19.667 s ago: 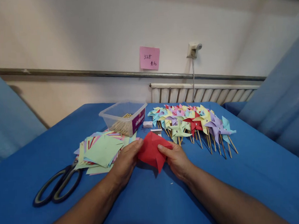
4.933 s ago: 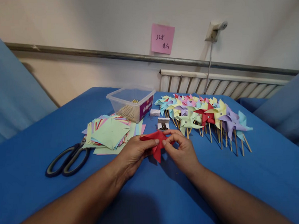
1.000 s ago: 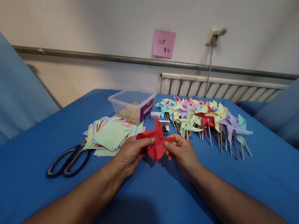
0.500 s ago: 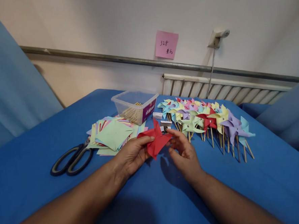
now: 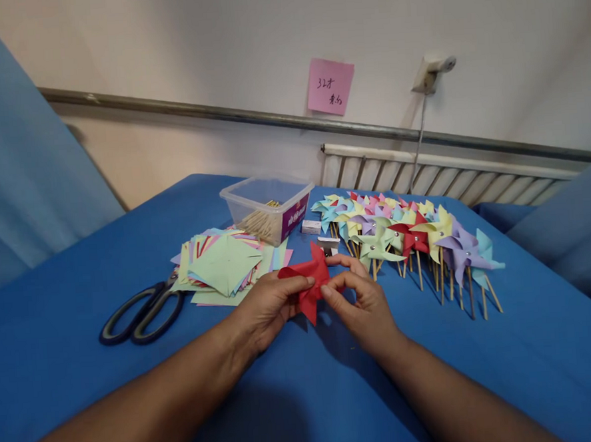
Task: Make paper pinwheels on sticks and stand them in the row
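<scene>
A red paper pinwheel head (image 5: 310,281), partly folded, is held just above the blue table (image 5: 534,360) between both hands. My left hand (image 5: 268,308) pinches its left side with thumb on top. My right hand (image 5: 363,302) pinches the right side, thumb and forefinger curled at the paper's centre. A small open box of pins (image 5: 329,245) lies just behind the red paper.
Finished pinwheels on wooden sticks (image 5: 411,237) lie in a row at the right. A stack of coloured paper squares (image 5: 223,269) and black scissors (image 5: 141,314) lie at the left. A clear plastic tub with sticks (image 5: 267,209) stands behind, by a small white box (image 5: 311,227).
My right hand, half a second ago off the paper with fingers spread, has closed back on the red pinwheel's right side. The paper has tilted flatter and lower.
</scene>
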A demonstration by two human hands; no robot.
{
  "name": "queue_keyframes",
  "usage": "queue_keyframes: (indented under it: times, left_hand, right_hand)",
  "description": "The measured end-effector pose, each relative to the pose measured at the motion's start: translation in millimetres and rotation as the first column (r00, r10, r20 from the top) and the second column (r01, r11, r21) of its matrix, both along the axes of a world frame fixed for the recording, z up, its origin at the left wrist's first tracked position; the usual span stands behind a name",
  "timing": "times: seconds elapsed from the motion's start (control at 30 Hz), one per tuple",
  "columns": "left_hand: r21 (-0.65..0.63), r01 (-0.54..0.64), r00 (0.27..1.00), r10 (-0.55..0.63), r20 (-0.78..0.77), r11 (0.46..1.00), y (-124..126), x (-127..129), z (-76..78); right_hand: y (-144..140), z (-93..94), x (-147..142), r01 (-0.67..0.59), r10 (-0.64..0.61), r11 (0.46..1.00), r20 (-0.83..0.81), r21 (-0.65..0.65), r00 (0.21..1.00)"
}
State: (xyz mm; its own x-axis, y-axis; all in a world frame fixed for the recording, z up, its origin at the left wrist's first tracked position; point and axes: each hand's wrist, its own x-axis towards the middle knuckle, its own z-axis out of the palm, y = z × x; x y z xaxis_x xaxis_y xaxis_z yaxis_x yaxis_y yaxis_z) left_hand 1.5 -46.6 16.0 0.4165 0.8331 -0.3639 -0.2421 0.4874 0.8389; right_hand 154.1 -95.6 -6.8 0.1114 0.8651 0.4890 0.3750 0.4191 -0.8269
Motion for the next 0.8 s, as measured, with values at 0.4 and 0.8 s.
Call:
queue_keyframes:
  times: [0.4,0.8]
  left_hand:
    - [0.036,0.013,0.995,-0.010,-0.096,0.999,-0.3,1.3,-3.5]
    - [0.079,0.041,0.991,-0.030,-0.133,0.996,0.3,2.4,-7.8]
  right_hand:
    - [7.1,-7.7,1.8,0.059,-0.072,0.988,-0.087,-0.144,0.994]
    - [7.7,-8.7,0.1,0.081,-0.101,0.982,-0.115,-0.168,0.988]
